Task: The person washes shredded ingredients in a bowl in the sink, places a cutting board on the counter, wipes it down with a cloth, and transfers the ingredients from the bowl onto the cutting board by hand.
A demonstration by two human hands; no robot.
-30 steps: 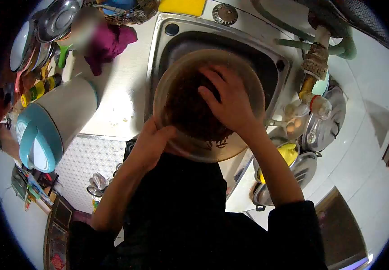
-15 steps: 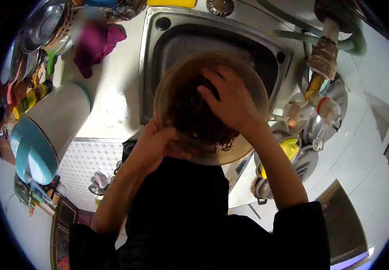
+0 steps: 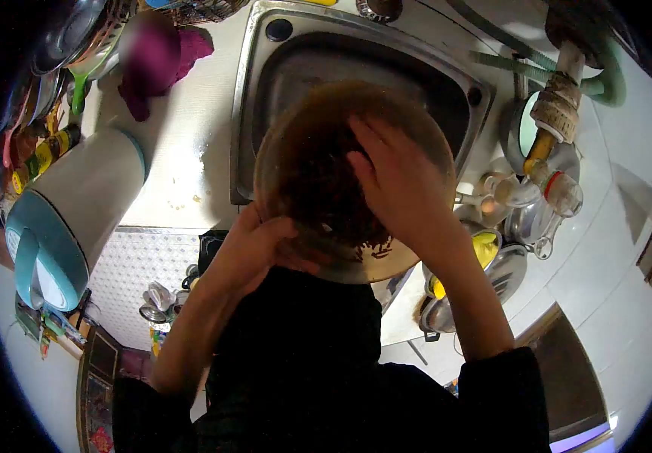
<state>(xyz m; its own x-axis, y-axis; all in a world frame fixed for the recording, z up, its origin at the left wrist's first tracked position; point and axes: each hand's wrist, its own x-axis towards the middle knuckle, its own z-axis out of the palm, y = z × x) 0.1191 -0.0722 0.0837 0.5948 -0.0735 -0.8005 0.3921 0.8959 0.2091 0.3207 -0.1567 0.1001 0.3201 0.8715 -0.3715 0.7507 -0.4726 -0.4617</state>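
A large translucent bowl (image 3: 425, 143) is held over the near side of the steel sink (image 3: 241, 143). Dark brown, thin pieces (image 3: 326, 181) lie inside it, with a few scattered on the lower wall; their kind is hard to make out. My left hand (image 3: 254, 245) grips the bowl's near left rim, thumb on the inside and fingers underneath. My right hand (image 3: 405, 181) reaches into the bowl from the right, palm down, its fingers stretched out and apart over the dark pieces. The fingertips are dim in the bowl's shadow.
To the left stand a white and blue thermos jug (image 3: 88, 208) and a purple cloth (image 3: 156, 60). Pans and strainers (image 3: 69, 34) crowd the far left. At right are a pipe with hoses (image 3: 560, 98), a glass jar (image 3: 564, 192) and metal pans (image 3: 507, 275).
My right hand has shifted slightly right within the bowl, fingers still spread. My left hand keeps its hold on the rim. The whole view has shifted a little.
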